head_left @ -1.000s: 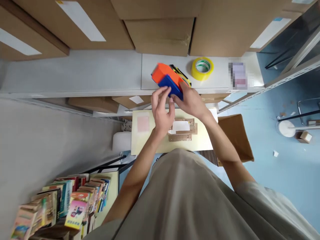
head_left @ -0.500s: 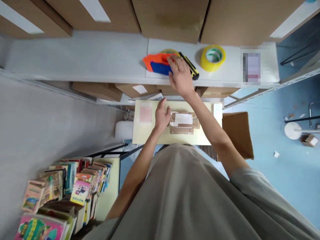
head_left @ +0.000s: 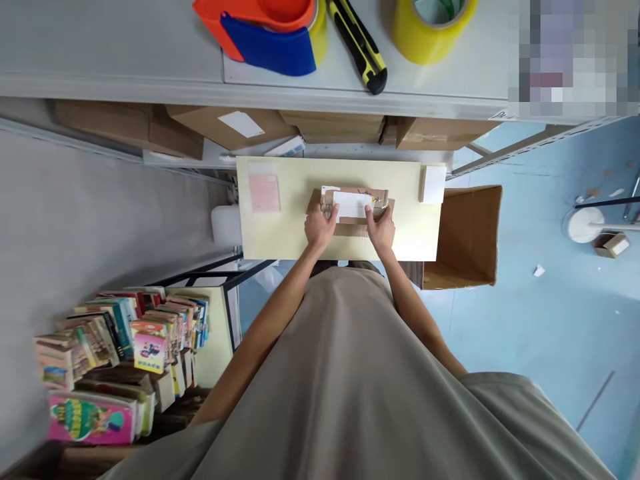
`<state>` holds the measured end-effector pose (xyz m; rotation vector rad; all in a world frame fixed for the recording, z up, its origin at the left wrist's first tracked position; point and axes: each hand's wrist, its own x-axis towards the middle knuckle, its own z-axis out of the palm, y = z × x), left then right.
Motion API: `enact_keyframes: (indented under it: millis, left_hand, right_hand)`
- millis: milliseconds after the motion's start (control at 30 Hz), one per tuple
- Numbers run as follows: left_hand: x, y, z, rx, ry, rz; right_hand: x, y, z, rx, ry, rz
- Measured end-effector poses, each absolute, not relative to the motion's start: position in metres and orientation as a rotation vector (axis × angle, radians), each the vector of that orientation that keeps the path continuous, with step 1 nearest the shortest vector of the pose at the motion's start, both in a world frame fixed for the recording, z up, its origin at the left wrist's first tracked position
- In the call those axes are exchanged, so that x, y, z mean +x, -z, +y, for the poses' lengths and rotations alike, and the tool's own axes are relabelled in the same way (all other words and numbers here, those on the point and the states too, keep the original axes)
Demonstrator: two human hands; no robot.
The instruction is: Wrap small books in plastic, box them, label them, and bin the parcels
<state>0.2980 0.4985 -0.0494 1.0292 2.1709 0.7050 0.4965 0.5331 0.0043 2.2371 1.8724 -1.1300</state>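
Note:
A small brown cardboard parcel (head_left: 353, 227) with a white label lies on a pale yellow table (head_left: 290, 233). My left hand (head_left: 320, 227) grips the parcel's left end and my right hand (head_left: 381, 228) grips its right end, thumbs on top. Up on the grey shelf (head_left: 150, 73) rest an orange and blue tape dispenser (head_left: 260, 33), a black and yellow utility knife (head_left: 357, 43) and a yellow tape roll (head_left: 430, 27), all out of my hands.
A pink note pad (head_left: 264, 193) and a white block (head_left: 434, 184) lie on the table. An open cardboard box (head_left: 465, 233) stands at the table's right. Books (head_left: 125, 347) fill a rack at lower left. Cardboard boxes (head_left: 225, 123) sit under the shelf.
My right hand set the tape dispenser on the shelf, let go and came down to the parcel. My left hand shifted onto the parcel's left end. The view tilted downward.

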Motion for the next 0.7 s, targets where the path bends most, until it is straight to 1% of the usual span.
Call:
enact_keyframes:
  millis: [100,300,433,600,700]
  left_hand:
    - [0.287,0.047,0.506,1.020,-0.613,2.190]
    - [0.262,0.045,0.512,1.128,-0.617,2.060]
    - [0.249,0.028,0.507,1.161,-0.701,1.982]
    - [0.232,-0.004,0.471,1.111,-0.944,1.800]
    - [0.230,0.000,0.445,0.980,-1.026,1.736]
  right_hand:
    - [0.502,0.004,0.539,2.386,1.118,1.815]
    - [0.525,0.013,0.545,2.344,1.223,1.918]
    - [0.535,-0.010,0.544,2.256,1.308,2.029]
    - [0.553,-0.048,0.524,2.251,1.348,2.311]
    - [0.561,-0.045,0.510,2.177,1.510,2.283]
